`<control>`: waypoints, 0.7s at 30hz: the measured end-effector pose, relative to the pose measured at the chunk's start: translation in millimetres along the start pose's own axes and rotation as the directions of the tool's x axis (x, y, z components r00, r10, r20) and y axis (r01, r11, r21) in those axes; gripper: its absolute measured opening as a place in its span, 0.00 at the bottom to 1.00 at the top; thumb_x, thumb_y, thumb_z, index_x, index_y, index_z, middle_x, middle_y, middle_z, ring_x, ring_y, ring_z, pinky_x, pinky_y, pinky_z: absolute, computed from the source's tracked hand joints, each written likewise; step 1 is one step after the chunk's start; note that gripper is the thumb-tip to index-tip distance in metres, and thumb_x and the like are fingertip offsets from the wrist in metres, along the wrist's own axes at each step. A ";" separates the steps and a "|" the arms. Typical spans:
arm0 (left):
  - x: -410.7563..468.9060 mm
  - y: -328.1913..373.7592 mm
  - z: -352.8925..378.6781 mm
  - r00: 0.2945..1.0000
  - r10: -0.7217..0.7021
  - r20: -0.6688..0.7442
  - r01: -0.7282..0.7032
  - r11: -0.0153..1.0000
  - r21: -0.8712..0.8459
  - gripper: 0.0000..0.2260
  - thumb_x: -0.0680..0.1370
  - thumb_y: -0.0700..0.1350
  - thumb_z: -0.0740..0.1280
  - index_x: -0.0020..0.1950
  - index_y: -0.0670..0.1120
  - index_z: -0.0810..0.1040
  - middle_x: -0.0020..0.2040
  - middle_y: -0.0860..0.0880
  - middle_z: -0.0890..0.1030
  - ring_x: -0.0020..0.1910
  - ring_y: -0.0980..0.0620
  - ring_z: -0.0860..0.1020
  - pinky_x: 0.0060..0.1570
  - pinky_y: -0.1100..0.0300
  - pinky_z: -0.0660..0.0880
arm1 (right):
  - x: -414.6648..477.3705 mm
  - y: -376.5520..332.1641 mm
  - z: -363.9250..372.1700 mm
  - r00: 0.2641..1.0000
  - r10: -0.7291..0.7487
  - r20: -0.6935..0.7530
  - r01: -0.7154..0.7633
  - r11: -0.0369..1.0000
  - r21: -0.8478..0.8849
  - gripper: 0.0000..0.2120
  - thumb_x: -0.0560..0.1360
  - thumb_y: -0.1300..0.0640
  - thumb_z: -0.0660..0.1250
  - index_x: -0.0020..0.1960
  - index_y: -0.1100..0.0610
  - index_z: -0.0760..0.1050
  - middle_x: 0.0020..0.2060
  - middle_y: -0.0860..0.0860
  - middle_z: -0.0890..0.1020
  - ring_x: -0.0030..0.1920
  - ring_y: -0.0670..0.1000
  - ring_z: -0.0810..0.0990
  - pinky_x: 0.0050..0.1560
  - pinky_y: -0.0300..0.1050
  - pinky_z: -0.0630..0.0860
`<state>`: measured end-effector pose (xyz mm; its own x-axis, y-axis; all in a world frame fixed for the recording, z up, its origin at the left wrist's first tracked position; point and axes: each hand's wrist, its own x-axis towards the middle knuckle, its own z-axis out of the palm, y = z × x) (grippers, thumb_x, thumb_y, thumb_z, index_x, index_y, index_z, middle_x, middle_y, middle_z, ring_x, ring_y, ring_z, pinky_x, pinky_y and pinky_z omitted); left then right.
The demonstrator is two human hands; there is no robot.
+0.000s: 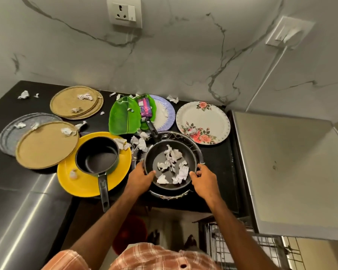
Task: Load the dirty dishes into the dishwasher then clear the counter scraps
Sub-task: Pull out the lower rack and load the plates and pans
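Observation:
A black frying pan (158,152) holding several crumpled paper scraps (173,165) sits on a dark plate (176,194) at the counter's front edge. My left hand (140,177) grips the pan's left rim and my right hand (204,179) grips its right rim. A black saucepan (97,154) stands on a yellow plate (82,184) to the left. Behind are a green leaf-shaped plate (123,115), a purple-rimmed plate (165,114) and a floral plate (203,121). Brown plates (46,145) (74,102) and a grey plate (10,133) lie at the left.
Paper scraps (23,94) are scattered over the black counter (217,158). A wire dishwasher rack (242,248) is pulled out at the lower right under a steel surface (291,172). A red bin (131,230) stands on the floor below. A wall socket (124,12) is above.

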<state>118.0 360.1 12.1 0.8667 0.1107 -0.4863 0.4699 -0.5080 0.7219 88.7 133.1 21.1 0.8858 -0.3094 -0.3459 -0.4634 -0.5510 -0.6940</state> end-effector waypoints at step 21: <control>41.6 51.2 -17.3 0.960 0.182 -0.211 -0.261 0.854 -0.450 0.15 0.85 0.57 0.56 0.68 0.55 0.73 0.58 0.52 0.82 0.57 0.51 0.82 0.59 0.49 0.79 | 22.8 -71.6 -15.6 0.795 -0.512 -0.325 0.507 0.855 -0.107 0.30 0.85 0.55 0.62 0.83 0.49 0.55 0.83 0.44 0.51 0.83 0.45 0.50 0.78 0.49 0.61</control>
<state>181.0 353.5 37.4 0.9533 0.1939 -0.2317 0.2504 -0.0783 0.9650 141.7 153.4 72.8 0.9338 -0.2156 0.2854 0.0504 -0.7108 -0.7016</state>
